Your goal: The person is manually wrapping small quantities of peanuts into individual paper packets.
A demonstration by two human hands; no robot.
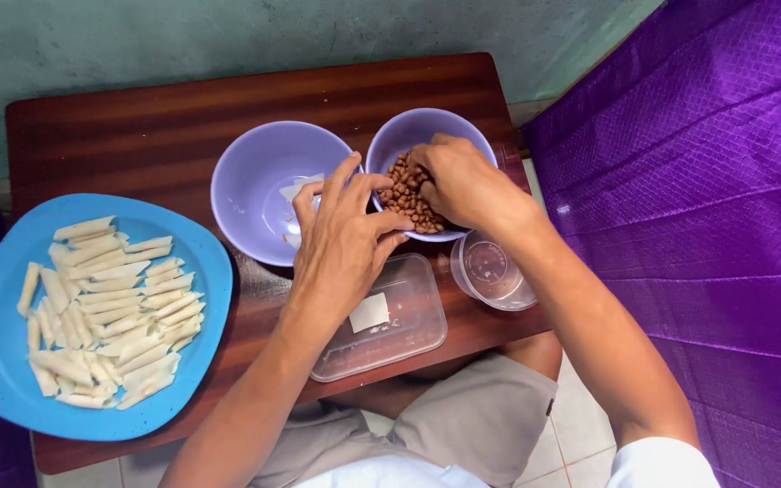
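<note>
A: Starting nearest us, what do we see before the wooden table (137, 126)?

B: Our two bare forearms come up from our lap over the near edge of the table. Just inside that edge lies a clear rectangular plastic tub (381, 318), shallow, glossy, with one small white square sheet in it. Our left hand (341, 244) hovers above the tub's far end, palm down, wrist bent.

A: And the fingers?

B: They spread loosely, the index finger and thumb drawn towards each other at the rim between the two bowls. We cannot tell whether they pinch anything. Right of the tub stands a round clear cup (492, 271), touching the table.

A: The right hand?

B: Our right hand (463, 185) dips into the bowl of peanuts (413, 194), beyond the tub and to its right. The fingers curl down into the small brown nuts, closing on some. The bowl is smooth lilac plastic, round.

A: Beside it?

B: A second lilac bowl (268, 190), beyond the tub to the left, holds a pale wrapper scrap and a few crumbs. Far left of the tub sits a blue plate (2, 334), rounded-square, heaped with thin white rolled pastry sticks (106, 312), matte and floury. The table is dark, polished, red-brown.
</note>
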